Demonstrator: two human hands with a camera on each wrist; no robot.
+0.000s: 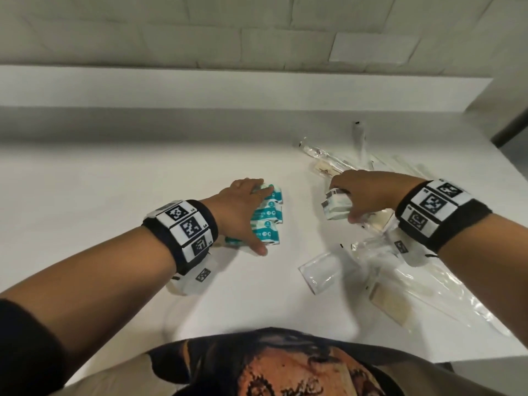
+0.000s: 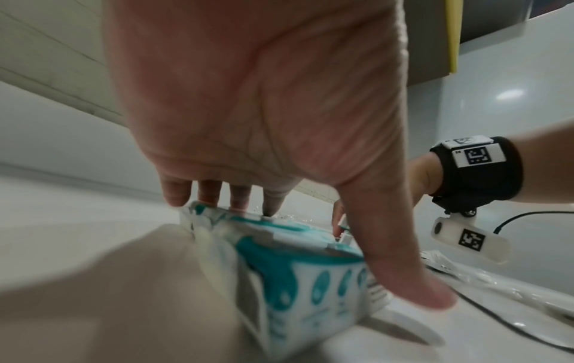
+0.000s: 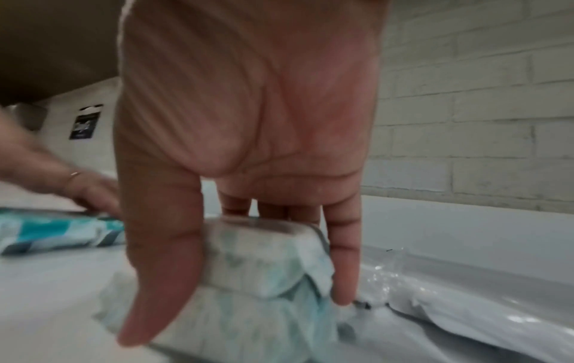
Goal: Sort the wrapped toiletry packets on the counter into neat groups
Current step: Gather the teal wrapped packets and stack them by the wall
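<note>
Several teal-and-white packets (image 1: 270,217) lie side by side in a row at the middle of the white counter (image 1: 114,181). My left hand (image 1: 257,218) lies spread over them, fingertips on the far packet and thumb beside the near one. The left wrist view shows the teal packets (image 2: 310,282) under the fairly straight fingers (image 2: 236,199). To the right, my right hand (image 1: 344,201) grips a small stack of pale green-white packets (image 1: 335,208) just above the counter. In the right wrist view these pale packets (image 3: 248,307) sit between thumb and fingers (image 3: 341,270).
Loose clear-wrapped items lie on the right: a flat clear sachet (image 1: 321,271), a beige piece in clear wrap (image 1: 391,305), and long clear wraps (image 1: 323,155) farther back. A raised ledge (image 1: 228,90) and a tiled wall close off the back. The counter's right edge (image 1: 511,164) is near.
</note>
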